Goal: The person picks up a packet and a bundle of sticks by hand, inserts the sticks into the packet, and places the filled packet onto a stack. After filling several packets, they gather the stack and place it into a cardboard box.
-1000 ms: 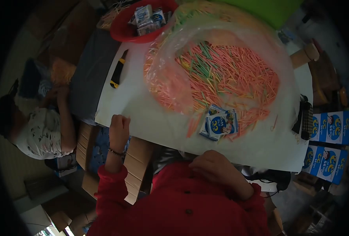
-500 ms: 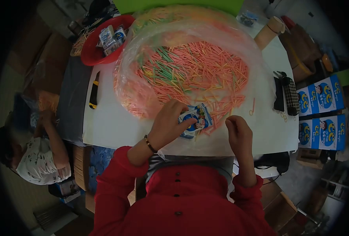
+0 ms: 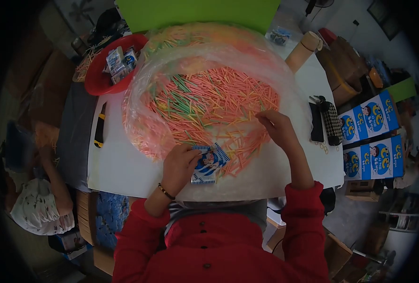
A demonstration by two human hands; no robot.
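Observation:
A small blue-and-white printed packet (image 3: 209, 165) lies near the table's front edge, and my left hand (image 3: 179, 165) is closed on its left side. My right hand (image 3: 276, 126) is over the right part of the stick pile, fingertips pinched together on something I cannot make out. Many thin pink, yellow and green sticks (image 3: 223, 94) fill a large open clear plastic bag (image 3: 138, 101). Some sticks lie loose beside and behind the packet.
A red bowl (image 3: 92, 75) with packets stands back left, near a yellow-black cutter (image 3: 99, 127). At right are a cylindrical container (image 3: 303, 52), a dark phone (image 3: 316, 122), a checkered case (image 3: 332, 120) and blue-white boxes (image 3: 379, 158). A co-worker (image 3: 42, 203) sits at left.
My right hand has moved up and forward from the table's front to the sticks. My left hand still holds the packet, now turned differently. The view has shifted.

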